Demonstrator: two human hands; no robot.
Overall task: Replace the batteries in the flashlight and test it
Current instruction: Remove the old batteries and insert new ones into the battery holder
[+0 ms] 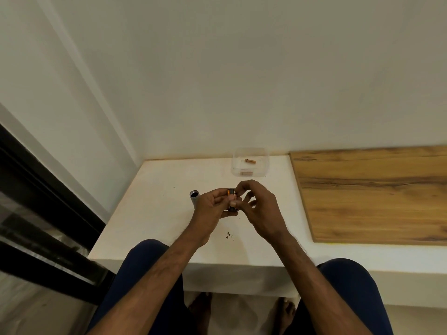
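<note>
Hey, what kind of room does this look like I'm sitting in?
Probably a room in a home, not a workshop: a plain painted wall, a low white built-in ledge with a wood-grain panel, and a dark-framed glass door at the left.

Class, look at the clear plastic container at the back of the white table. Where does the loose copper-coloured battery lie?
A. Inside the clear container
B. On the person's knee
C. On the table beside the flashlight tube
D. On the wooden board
A: the copper-coloured battery lies inside the clear container near the wall, apart from both hands and from the flashlight tube.
</note>
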